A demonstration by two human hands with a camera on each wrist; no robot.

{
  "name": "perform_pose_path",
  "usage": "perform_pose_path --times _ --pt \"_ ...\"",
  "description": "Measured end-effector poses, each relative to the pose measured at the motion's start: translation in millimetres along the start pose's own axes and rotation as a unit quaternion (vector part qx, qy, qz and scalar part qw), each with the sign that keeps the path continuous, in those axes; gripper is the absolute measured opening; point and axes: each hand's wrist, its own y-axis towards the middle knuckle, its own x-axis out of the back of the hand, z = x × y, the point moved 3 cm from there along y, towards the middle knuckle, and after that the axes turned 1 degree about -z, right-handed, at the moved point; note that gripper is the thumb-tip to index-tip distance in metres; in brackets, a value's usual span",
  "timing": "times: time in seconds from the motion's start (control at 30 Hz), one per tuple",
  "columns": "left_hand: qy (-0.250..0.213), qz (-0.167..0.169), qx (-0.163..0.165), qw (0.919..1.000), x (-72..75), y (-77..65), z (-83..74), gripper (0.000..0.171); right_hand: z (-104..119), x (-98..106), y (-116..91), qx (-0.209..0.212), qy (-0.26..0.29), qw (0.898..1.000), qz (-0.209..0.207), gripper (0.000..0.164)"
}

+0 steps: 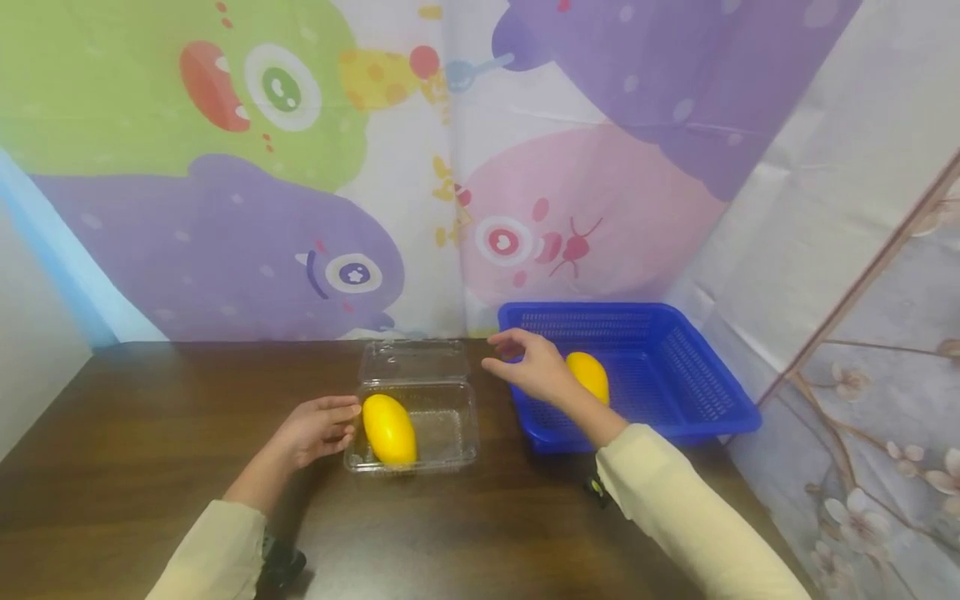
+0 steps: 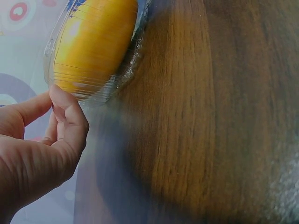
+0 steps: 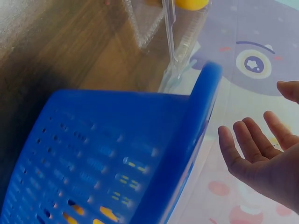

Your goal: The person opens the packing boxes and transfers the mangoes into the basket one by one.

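A clear plastic clamshell box [image 1: 448,429] stands on the table with its lid [image 1: 414,361] folded back. One yellow mango [image 1: 390,430] lies tilted in its left half. My left hand [image 1: 318,429] pinches the box's left edge between thumb and forefinger; the left wrist view shows the fingertips at the rim beside the mango [image 2: 96,44]. Above the left rim of a blue plastic basket [image 1: 701,375] hovers my right hand [image 1: 534,367], fingers loosely bent and holding nothing. A second yellow mango [image 1: 588,375] lies in the basket, partly hidden by the right forearm.
The brown wooden table [image 1: 187,400] backs onto a wall sheet [image 1: 420,208] with cartoon animals. A flowered panel [image 1: 885,400] borders the right side, close to the basket. A narrow strip of table separates box and basket.
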Motion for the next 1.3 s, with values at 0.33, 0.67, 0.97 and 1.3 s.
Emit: perform_pose_path --times 0.33,0.67,0.97,1.3 --pt "0.001 0.003 0.001 1.0000 0.7 1.5 -0.7 0.052 9 -10 1 0.016 0.014 1.000 0.016 0.039" --pt "0.007 -0.002 0.001 1.0000 0.6 0.7 -3.1 0.052 14 -26 3 0.032 0.006 0.999 0.029 0.039" --pt "0.004 0.000 0.003 1.0000 0.3 -0.1 -2.4 0.051 19 -34 3 0.036 0.003 0.999 0.030 0.036" --pt "0.000 -0.001 0.005 1.0000 0.6 -0.4 -0.4 0.051 25 -48 1 0.048 0.012 0.998 0.047 0.038"
